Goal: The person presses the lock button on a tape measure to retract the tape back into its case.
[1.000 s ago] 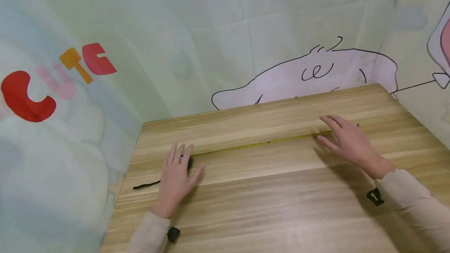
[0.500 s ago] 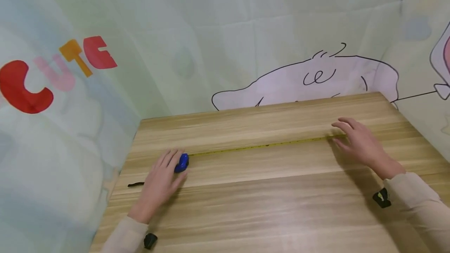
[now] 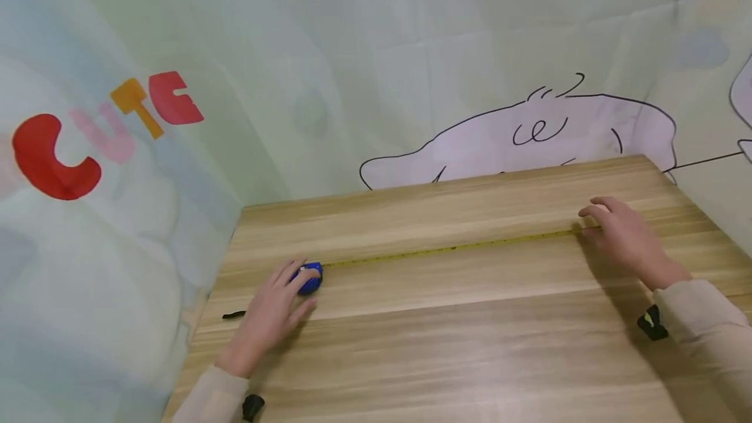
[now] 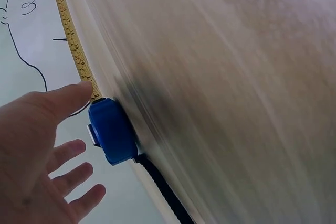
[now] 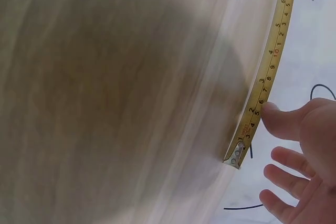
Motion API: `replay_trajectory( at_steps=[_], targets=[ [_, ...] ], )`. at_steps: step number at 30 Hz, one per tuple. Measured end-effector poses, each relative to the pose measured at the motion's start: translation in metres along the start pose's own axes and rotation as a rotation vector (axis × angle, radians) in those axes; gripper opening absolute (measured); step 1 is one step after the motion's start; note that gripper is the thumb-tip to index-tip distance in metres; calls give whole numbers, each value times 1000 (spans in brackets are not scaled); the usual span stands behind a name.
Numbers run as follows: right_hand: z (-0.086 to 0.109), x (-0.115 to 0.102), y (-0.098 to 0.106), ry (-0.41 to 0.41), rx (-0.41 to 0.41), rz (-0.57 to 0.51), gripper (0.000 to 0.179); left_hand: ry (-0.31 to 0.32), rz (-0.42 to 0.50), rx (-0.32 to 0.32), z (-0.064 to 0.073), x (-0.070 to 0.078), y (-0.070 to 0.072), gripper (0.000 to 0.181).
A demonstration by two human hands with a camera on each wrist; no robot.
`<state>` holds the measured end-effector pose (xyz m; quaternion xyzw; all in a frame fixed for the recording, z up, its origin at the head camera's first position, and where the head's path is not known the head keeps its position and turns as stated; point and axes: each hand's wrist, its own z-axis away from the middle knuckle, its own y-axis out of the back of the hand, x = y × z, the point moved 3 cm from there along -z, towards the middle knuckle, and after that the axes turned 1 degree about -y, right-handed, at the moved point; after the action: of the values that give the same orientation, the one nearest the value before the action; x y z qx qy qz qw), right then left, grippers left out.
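A blue tape measure [image 3: 309, 284] rests on the wooden table, its yellow blade [image 3: 435, 252] drawn out far to the right. My left hand [image 3: 267, 315] is beside the case with fingers spread; in the head view one finger lies over it. In the left wrist view a digit is close to the blade's mouth, and the others stand apart from the blue case [image 4: 113, 132]. My right hand [image 3: 631, 240] hovers at the blade's far end with loosely bent fingers. The right wrist view shows the thumb at the blade's edge, near the metal end hook [image 5: 233, 157].
A black cord [image 4: 165, 187] trails from the tape case. The wooden table [image 3: 411, 351] ends at a patterned cloth backdrop [image 3: 329, 77] behind and on the left. Black wrist devices hang below both sleeves, such as the right one [image 3: 653, 324].
My right hand has moved right along the blade. My left hand has drawn back left, uncovering the blue case, and one finger has come over it. The blade has stayed drawn out.
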<state>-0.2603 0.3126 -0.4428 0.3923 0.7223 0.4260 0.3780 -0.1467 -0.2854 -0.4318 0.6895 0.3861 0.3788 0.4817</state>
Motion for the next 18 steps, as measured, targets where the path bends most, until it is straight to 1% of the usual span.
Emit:
replay_trajectory(
  at_steps=[4,7,11,14,18],
  targets=[
    [0,6,1,-19,-19,20,28,-1,-6,-22,-3,0,1,48],
    [-3,10,3,-36,-48,14,27,0,-8,-35,-7,-1,3,49],
    [-1,15,2,-59,-80,9,23,-4,-18,-54,-10,-2,2,49],
    [1,17,0,-59,-76,15,20,-21,-39,-61,-12,-3,-1,47],
    [3,21,-1,-86,-91,13,15,-50,-57,-60,-13,-4,-6,45]
  ],
)
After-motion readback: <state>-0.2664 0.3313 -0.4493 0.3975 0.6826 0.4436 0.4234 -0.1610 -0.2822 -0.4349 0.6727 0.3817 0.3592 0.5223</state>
